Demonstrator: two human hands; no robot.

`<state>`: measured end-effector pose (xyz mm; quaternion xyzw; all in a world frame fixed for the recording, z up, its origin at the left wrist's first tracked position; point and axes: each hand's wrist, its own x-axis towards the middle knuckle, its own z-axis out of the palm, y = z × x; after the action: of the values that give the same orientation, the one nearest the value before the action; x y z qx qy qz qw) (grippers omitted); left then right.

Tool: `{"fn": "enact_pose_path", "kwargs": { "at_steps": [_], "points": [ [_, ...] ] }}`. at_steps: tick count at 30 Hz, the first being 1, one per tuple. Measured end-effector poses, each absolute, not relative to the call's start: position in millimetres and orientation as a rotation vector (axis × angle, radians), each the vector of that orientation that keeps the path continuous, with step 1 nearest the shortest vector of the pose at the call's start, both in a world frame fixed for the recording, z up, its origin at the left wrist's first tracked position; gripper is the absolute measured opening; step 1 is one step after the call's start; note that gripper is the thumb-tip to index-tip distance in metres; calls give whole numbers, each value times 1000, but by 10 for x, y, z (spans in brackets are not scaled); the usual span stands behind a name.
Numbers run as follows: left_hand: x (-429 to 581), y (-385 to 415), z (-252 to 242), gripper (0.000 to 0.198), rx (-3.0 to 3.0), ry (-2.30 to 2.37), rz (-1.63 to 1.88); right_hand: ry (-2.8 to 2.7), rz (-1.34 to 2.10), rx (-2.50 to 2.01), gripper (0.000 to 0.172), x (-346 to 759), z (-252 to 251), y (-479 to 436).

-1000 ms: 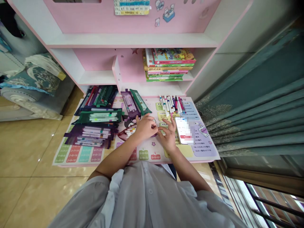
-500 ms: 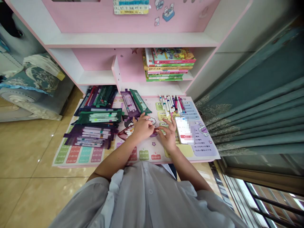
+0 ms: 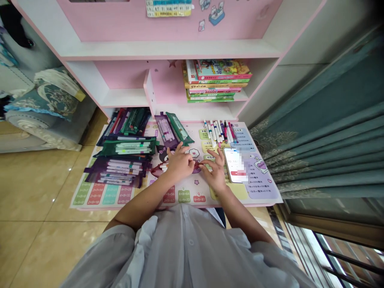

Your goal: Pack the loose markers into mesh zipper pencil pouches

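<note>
A dark red mesh pencil pouch (image 3: 156, 170) lies across the middle of the desk, with white markers showing inside its left part. My left hand (image 3: 181, 162) lies over the pouch, thumb and forefinger pinched on its upper edge near the right end. With thumb and forefinger, my right hand (image 3: 214, 170) pinches the pouch's right tip, the other fingers raised and spread. My left hand hides the pouch's middle. Beyond the hands lie a purple pouch (image 3: 167, 130) and a green pouch (image 3: 180, 129), both holding markers.
Filled purple (image 3: 120, 172) and green pouches (image 3: 129, 147) are piled at the left. Loose markers (image 3: 219, 132) lie at the back right, and a lit phone (image 3: 235, 165) is beside my right hand. Stacked books (image 3: 216, 82) stand on the shelf above the desk.
The whole view has shifted slightly, so everything appears a little further right. Both hands keep their pinch on the red pouch, with hardly any movement against the desk.
</note>
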<state>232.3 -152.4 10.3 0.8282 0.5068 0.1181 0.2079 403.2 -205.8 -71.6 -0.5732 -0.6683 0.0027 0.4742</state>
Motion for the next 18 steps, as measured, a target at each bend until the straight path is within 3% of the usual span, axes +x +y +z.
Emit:
{"fn": "enact_pose_path", "kwargs": {
  "at_steps": [18],
  "points": [
    [2138,-1487,21,16,2313,1421,410,-2083,140,-1325,6,4231,-309,-1751]
  ]
}}
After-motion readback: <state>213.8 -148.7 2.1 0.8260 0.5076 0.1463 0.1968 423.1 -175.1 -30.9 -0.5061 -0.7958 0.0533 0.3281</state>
